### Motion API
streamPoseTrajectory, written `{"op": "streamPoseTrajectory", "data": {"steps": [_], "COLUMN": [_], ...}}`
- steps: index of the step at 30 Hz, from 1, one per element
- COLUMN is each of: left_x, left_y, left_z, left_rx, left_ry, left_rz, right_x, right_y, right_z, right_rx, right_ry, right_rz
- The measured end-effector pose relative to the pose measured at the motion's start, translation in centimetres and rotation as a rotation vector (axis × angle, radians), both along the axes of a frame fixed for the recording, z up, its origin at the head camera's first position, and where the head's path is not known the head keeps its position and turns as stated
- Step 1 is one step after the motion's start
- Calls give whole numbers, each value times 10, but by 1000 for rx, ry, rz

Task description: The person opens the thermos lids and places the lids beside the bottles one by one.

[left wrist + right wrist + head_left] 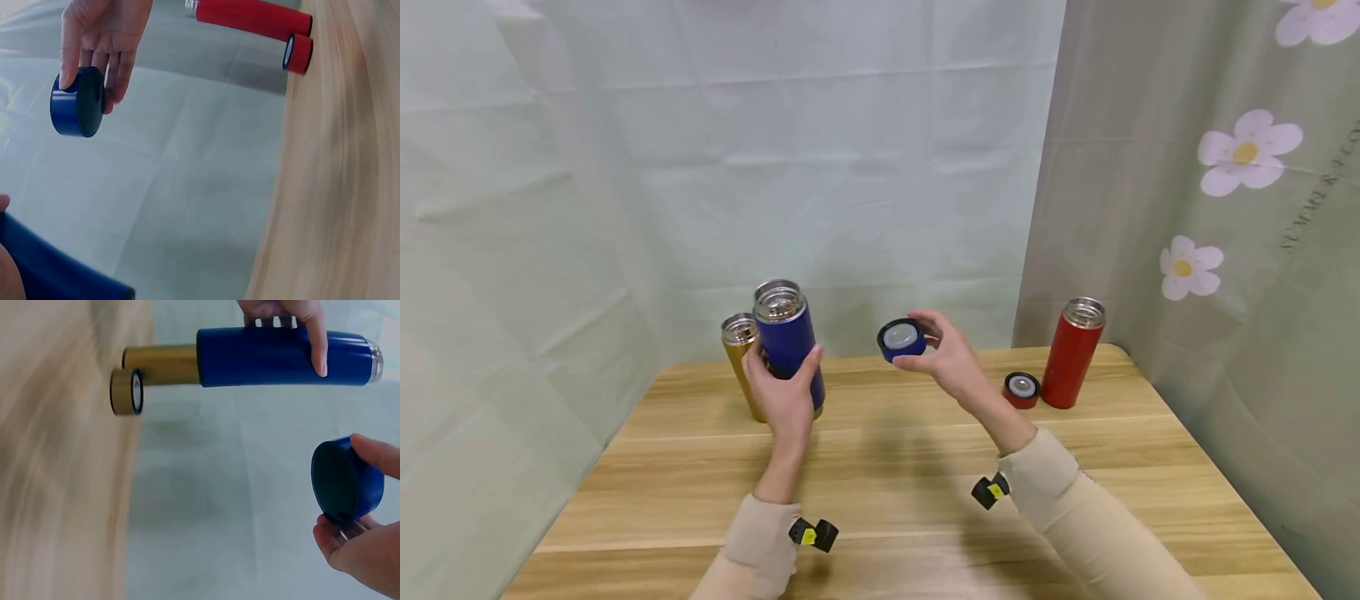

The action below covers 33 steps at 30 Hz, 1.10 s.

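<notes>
My left hand grips a blue thermos bottle around its body, raised above the table with its steel mouth uncovered. In my right hand a blue lid is pinched between thumb and fingers, its pale inner side showing in the head view. Bottle and lid are apart, both in the air. Just behind the blue bottle stands a gold thermos bottle without a lid on it. The right wrist view shows a gold lid on the table beside that bottle, hidden in the head view.
On the right of the wooden table an uncapped red thermos bottle stands upright, its red lid lying beside it with the inside up. Pale curtains hang behind the table, and a flowered curtain hangs on the right.
</notes>
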<state>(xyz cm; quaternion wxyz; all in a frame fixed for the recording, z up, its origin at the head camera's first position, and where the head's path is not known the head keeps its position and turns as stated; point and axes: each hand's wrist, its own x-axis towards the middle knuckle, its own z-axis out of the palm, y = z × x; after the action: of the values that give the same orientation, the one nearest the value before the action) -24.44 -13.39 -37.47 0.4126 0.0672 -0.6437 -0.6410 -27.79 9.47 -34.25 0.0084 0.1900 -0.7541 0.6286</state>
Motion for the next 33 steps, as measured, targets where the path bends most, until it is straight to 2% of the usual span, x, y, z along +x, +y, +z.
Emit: {"op": "streamPoseTrajectory", "data": {"steps": [5, 8, 11, 16, 21, 26, 33], "left_x": [1, 3, 5, 7, 7, 8, 10], "left_y": [-16, -26, -35, -47, -63, -75, -82], "left_z": [-2, -2, -2, -6, -16, -26, -39], "left_rx": [113, 179, 228, 290, 343, 337, 308], "left_ry": [60, 84, 78, 14, -72, -150, -230], "left_rz": [88, 110, 117, 118, 94, 103, 101], "right_x": [-2, 0, 1, 1, 2, 4, 10], "right_y": [-20, -35, -50, -77, -106, -131, -157], "right_z": [-11, -17, -24, -37, -54, -73, -92], "right_rx": [-49, -46, -39, -18, 68, 164, 216], "right_ry": [-61, -93, -105, -129, -107, -90, -102], "right_rz": [29, 31, 29, 26, 8, -10, -8]}}
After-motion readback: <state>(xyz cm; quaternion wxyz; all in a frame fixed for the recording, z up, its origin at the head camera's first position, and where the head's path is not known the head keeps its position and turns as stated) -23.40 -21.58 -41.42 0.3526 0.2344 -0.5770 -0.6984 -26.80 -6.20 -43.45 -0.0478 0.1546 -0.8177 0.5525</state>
